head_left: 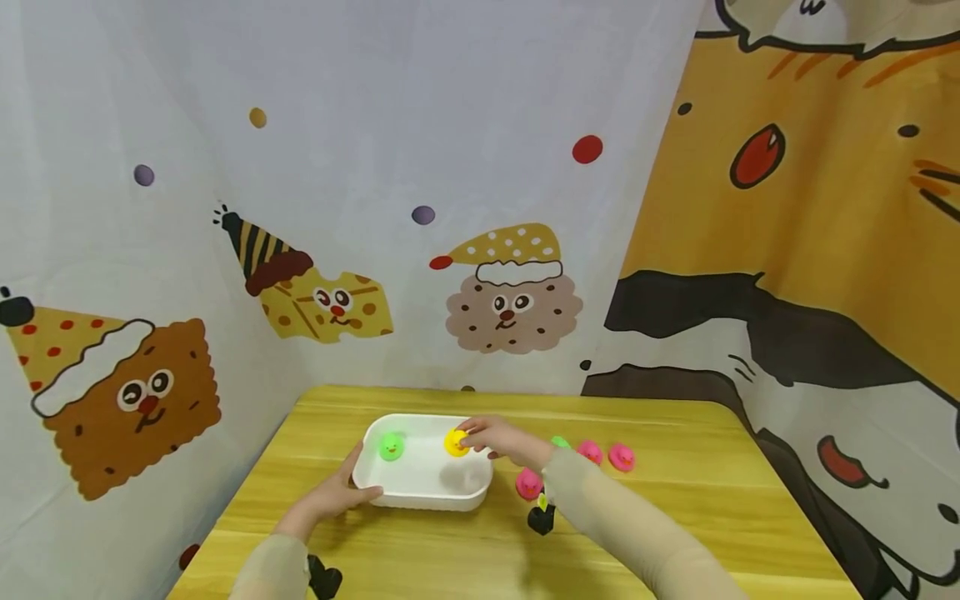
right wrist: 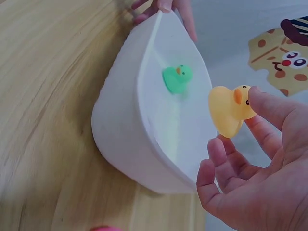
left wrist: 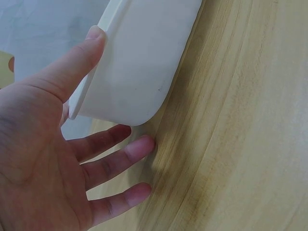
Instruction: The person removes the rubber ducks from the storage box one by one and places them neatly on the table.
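A white plastic tub [head_left: 420, 502] stands on the table, with a green rubber duck [head_left: 391, 447] inside at its left end. My left hand [head_left: 336, 493] holds the tub's near left corner. In the left wrist view the thumb [left wrist: 89, 50] lies against the rim, while the lower fingers spread beside the wall. Over the tub's right part, my right hand [head_left: 501, 439] pinches a yellow rubber duck [head_left: 454, 443] between thumb and fingers. The right wrist view shows this duck [right wrist: 228, 108] by its head, its body hanging above the tub's opening.
Right of the tub lie several pink rubber ducks [head_left: 621, 457], one close to the tub's right end [head_left: 528, 484]. Another green duck [head_left: 559, 442] is partly hidden behind the right wrist. The wooden table [head_left: 675, 500] meets a white cartoon-printed curtain [head_left: 420, 108] at the back.
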`<state>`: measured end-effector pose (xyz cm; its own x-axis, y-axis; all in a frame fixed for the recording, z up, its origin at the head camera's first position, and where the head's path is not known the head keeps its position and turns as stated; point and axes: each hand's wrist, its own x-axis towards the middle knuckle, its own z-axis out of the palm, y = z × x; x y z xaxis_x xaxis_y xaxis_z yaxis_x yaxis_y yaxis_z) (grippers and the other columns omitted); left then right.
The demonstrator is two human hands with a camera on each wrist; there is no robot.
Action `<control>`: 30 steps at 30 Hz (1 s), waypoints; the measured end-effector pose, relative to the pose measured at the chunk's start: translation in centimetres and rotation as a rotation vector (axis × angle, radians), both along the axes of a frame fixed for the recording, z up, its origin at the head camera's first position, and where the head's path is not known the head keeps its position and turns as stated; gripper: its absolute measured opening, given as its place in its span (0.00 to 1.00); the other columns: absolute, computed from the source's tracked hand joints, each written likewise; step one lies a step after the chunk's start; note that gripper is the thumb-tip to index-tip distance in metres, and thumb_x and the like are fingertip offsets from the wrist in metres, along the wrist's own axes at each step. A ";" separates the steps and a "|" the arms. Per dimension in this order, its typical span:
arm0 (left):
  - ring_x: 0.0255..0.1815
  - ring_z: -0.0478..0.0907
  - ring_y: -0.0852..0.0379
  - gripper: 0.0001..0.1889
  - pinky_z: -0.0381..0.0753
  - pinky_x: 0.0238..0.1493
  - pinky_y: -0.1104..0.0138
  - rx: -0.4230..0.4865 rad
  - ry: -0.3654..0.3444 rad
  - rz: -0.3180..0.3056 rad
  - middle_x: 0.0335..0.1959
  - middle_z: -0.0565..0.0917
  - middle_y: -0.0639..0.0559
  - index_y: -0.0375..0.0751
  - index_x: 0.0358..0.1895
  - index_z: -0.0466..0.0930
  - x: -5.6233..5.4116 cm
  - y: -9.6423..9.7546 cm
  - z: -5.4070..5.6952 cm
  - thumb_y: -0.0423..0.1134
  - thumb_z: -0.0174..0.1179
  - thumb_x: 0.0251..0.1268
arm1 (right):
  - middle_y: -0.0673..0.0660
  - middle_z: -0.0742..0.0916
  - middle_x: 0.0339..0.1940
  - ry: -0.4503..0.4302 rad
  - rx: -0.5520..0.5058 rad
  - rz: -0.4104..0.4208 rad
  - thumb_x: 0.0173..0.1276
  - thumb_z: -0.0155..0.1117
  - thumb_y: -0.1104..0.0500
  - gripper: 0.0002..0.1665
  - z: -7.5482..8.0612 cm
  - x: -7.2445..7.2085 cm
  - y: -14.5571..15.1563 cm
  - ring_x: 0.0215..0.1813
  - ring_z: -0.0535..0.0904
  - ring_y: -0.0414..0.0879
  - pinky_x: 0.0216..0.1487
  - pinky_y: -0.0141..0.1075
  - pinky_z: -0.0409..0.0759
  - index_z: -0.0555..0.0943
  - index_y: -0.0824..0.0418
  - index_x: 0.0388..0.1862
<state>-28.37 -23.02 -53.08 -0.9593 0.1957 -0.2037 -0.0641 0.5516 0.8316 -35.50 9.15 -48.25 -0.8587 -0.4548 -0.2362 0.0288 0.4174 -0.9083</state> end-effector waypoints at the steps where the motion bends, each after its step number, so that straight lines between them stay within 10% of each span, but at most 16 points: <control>1: 0.70 0.50 0.24 0.56 0.58 0.64 0.37 0.004 0.001 -0.003 0.74 0.42 0.23 0.35 0.77 0.32 0.0 0.0 0.0 0.44 0.68 0.60 | 0.52 0.84 0.48 0.008 -0.003 -0.002 0.65 0.67 0.56 0.20 0.1 0.0 0.2 0.44 0.77 0.53 0.36 0.41 0.75 0.81 0.58 0.56; 18: 0.70 0.49 0.23 0.56 0.56 0.64 0.35 -0.019 -0.003 -0.009 0.73 0.42 0.23 0.35 0.77 0.31 0.3 0.1 0.5 0.46 0.68 0.60 | 0.55 0.83 0.50 0.032 -0.026 -0.046 0.66 0.66 0.56 0.21 1.0 0.7 5.1 0.39 0.76 0.47 0.30 0.34 0.73 0.80 0.61 0.57; 30: 0.71 0.46 0.24 0.57 0.50 0.66 0.36 -0.002 0.003 -0.018 0.74 0.40 0.24 0.34 0.77 0.30 0.0 0.0 0.3 0.46 0.68 0.61 | 0.63 0.79 0.60 0.037 0.001 -0.104 0.70 0.62 0.54 0.23 1.3 1.7 9.1 0.51 0.76 0.57 0.47 0.49 0.77 0.77 0.61 0.61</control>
